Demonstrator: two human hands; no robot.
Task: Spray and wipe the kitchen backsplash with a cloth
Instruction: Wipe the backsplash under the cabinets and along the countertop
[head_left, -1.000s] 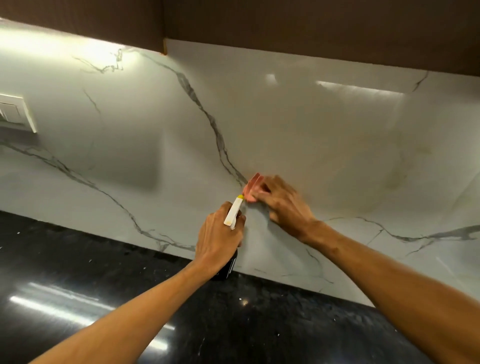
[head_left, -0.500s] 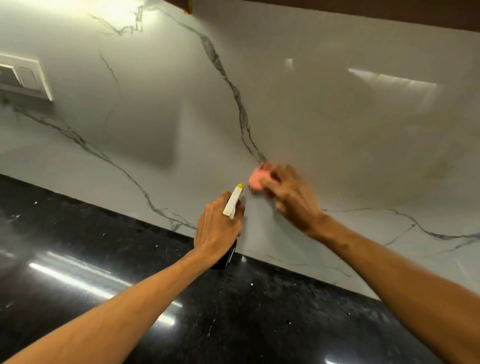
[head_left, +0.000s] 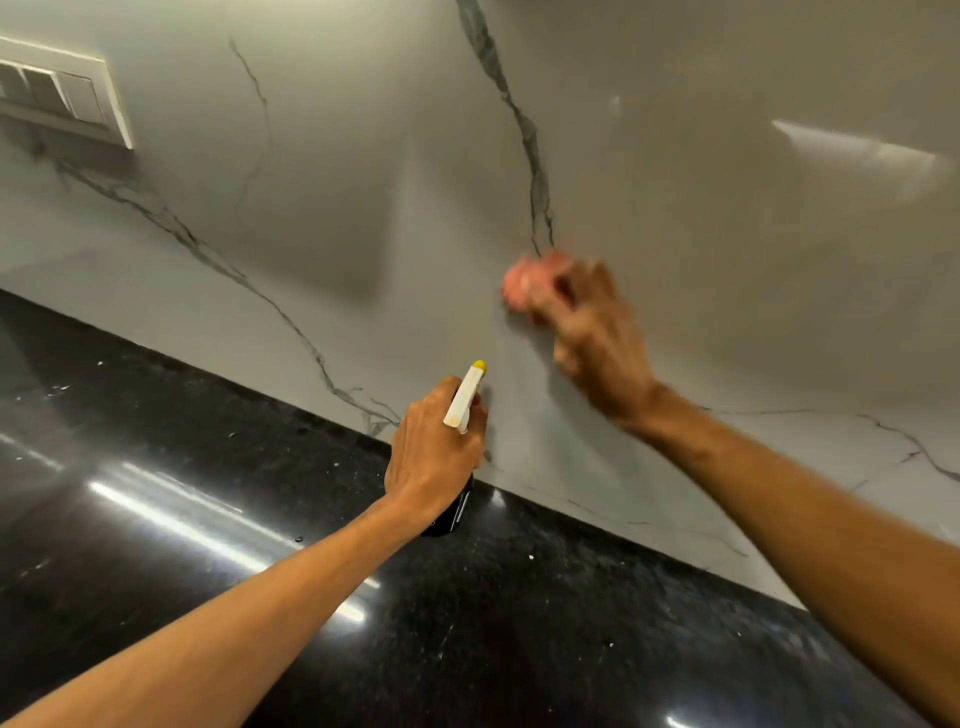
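Note:
The backsplash (head_left: 675, 218) is glossy white marble with dark grey veins. My right hand (head_left: 597, 338) presses a small pink cloth (head_left: 519, 283) against it just below a thick vein; hand and cloth are blurred by motion. My left hand (head_left: 434, 452) grips a spray bottle (head_left: 464, 397) with a white trigger head, yellow nozzle tip and dark body, most of the body hidden by the fingers. The nozzle points at the wall, below and left of the cloth.
A glossy black speckled countertop (head_left: 208, 493) runs along the bottom, meeting the wall in a diagonal line. A white switch plate (head_left: 62, 98) is set into the wall at upper left. Light reflections streak the counter and wall.
The view has tilted down and the dark cabinets have left the frame. My right hand with the cloth has shifted slightly upward on the wall; the left hand holds the bottle in the same pose.

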